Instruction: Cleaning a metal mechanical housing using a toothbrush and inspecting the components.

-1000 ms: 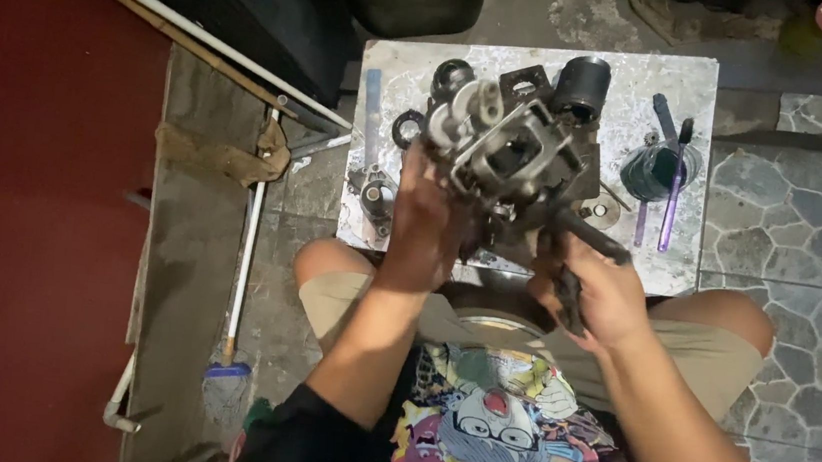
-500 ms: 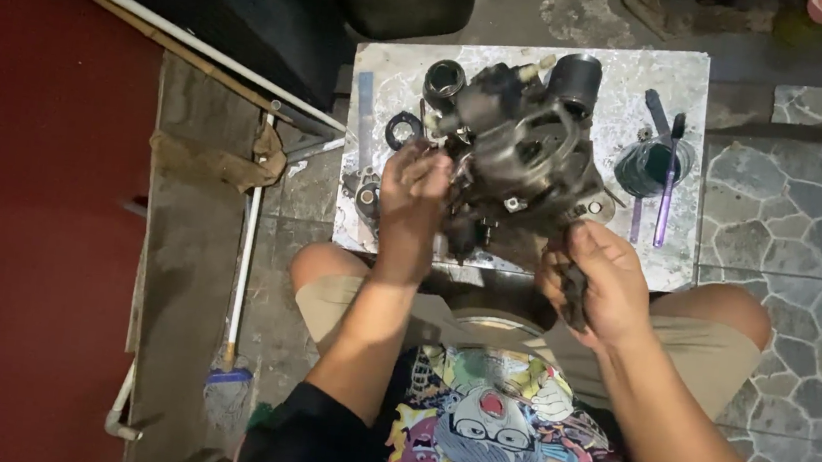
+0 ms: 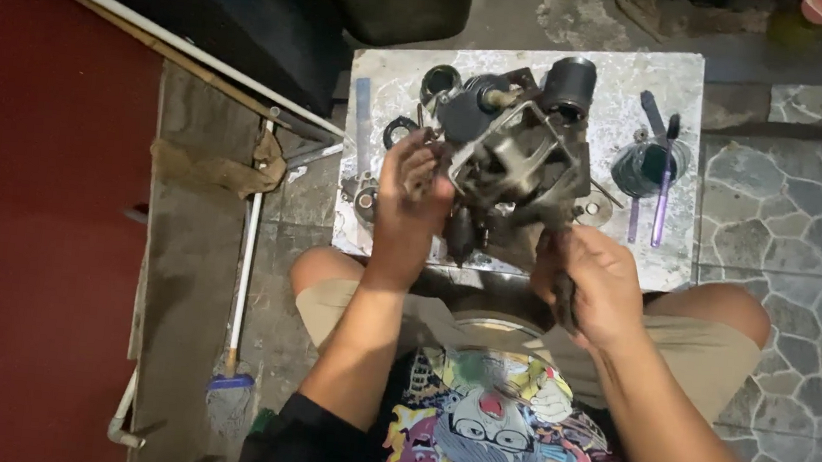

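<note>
- Mid-handling of grimy metal assembly (image 3: 518, 161): held up over grey slab (image 3: 647, 78), at 12 o'clock from the lap, tilted, black cylinder (image 3: 570, 84) at its 1 o'clock corner.
- L hand (image 3: 412, 196): at assembly's 9 o'clock side, fingers curled tight onto its edge. Reads as a steadying or turning grip, not a pick.
- R hand (image 3: 599, 284): at assembly's 5 o'clock, closed round a dark handle-like tool (image 3: 563, 301). Tip hidden behind the knuckles, so can't tell if it's seated on a fastener.
- Step in hand, by judgement: working on the underside/near face of the assy with the tool while the other hand braces it.
- Next move calls for: firm brace from L hand, tool square on whatever it meets, weight kept over the slab since assy looks heavy and oily.
- Loose bits to mind: dark rings (image 3: 401, 130) at 10 o'clock of L hand, just beside it; dark round pot (image 3: 643, 168) and purple-handled tool (image 3: 662, 200) at 2 o'clock of R hand, near but not touching.
- Long-handled brush (image 3: 247, 245) on floor at 9 o'clock, well apart.
</note>
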